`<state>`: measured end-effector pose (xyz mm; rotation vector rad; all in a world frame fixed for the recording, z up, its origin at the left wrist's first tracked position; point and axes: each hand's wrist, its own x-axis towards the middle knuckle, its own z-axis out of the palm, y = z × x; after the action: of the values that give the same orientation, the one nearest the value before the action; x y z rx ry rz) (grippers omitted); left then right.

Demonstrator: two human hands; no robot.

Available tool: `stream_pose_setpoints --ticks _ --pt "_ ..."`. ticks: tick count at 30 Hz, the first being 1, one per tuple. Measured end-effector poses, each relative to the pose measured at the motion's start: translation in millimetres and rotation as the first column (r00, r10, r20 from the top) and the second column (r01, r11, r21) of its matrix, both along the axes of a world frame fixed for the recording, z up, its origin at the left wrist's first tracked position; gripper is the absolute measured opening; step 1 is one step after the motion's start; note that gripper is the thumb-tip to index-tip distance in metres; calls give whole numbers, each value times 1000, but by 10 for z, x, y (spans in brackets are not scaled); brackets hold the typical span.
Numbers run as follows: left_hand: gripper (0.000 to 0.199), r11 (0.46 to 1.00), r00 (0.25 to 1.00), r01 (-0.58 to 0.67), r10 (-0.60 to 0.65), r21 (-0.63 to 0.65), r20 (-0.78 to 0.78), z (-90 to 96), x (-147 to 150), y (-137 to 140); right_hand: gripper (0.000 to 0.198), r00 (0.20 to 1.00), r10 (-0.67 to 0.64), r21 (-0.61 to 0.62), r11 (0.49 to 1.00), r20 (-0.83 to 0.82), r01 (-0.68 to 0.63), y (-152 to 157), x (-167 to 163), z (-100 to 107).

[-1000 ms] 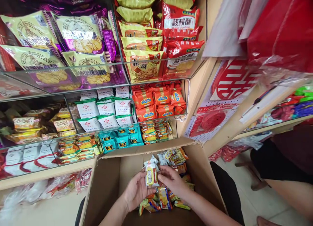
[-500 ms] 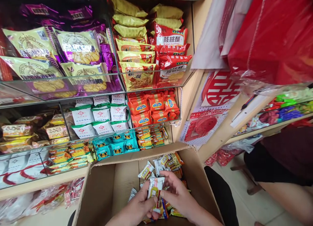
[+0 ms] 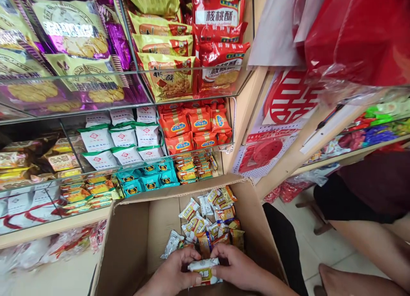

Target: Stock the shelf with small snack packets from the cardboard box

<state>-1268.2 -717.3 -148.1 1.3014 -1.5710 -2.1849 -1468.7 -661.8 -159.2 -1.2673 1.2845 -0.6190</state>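
Between my two hands is a small wrapped snack packet (image 3: 205, 271), white and silver with a yellow patch, lying sideways. My left hand (image 3: 176, 268) grips its left end, thumb along the lower edge. At the other end my right hand (image 3: 235, 266) pinches it with thumb and fingers. Both hands are over the near part of an open cardboard box (image 3: 128, 240). Loose snack packets (image 3: 195, 225) in white, gold and orange wrappers lie inside, just beyond my fingers. Some of the packets are hidden beneath my hands.
Glass-fronted shelves (image 3: 96, 157) with bagged biscuits stand behind and left of the box. Red bags (image 3: 355, 39) hang at upper right. A wooden post (image 3: 275, 163) rises beside the box. At right, a person (image 3: 361, 202) sits near a stool.
My hands have drawn lower and nearer, and the packet has turned from upright to sideways. More loose packets now show in the box. The view has tilted downward.
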Motion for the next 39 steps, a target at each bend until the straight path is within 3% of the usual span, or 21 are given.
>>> stream_pose_setpoints --ticks 6,12,18,22,25,27,28,29,30,32,33,34,35,36,39 --pt "45 989 996 -77 81 123 -28 32 65 -39 21 963 -112 131 988 247 81 -52 -7 -18" --pt "38 958 970 -222 236 183 -56 216 -32 -92 36 817 -362 354 911 449 209 -127 -29 57" --pt "39 958 968 -239 248 160 -41 364 -162 -100 37 702 -479 427 864 528 268 -131 -52 164" --pt "39 970 971 -239 240 49 -14 420 -246 -81 36 760 -402 323 909 510 264 -110 -51 220" --pt "42 987 989 -130 136 -96 54 492 -284 -65 35 880 -243 158 968 409 194 -71 -69 304" --pt "43 969 991 -41 70 -243 114 592 -252 -71 28 952 -172 5 984 253 176 -34 -120 430" --pt "42 932 987 -8 65 -362 146 663 -209 -89 25 973 -164 -90 980 163 180 -21 -163 517" --pt "38 861 982 20 80 -509 174 747 -148 -123 24 980 -181 -194 962 78 194 -18 -218 617" --pt "33 740 974 43 117 -671 192 840 -70 -177 24 974 -226 -306 927 9 217 -31 -284 725" --pt "27 390 957 117 201 -914 208 1027 119 -354 26 928 -368 -539 794 -58 281 -131 -434 937" --pt "26 227 946 173 232 -958 226 1107 221 -472 27 899 -431 -647 706 -72 287 -224 -507 1029" --pt "28 98 929 236 270 -967 254 1169 322 -602 28 878 -470 -739 624 -94 254 -345 -572 1105" --pt "29 29 896 322 313 -946 315 1211 416 -736 29 867 -477 -798 574 -141 186 -489 -625 1165" --pt "31 -8 864 378 361 -926 350 1232 502 -866 30 859 -458 -805 585 -231 96 -652 -664 1208" --pt "35 23 785 513 391 -858 480 1196 679 -1156 29 776 -312 -567 820 -549 -72 -1179 -688 1244"
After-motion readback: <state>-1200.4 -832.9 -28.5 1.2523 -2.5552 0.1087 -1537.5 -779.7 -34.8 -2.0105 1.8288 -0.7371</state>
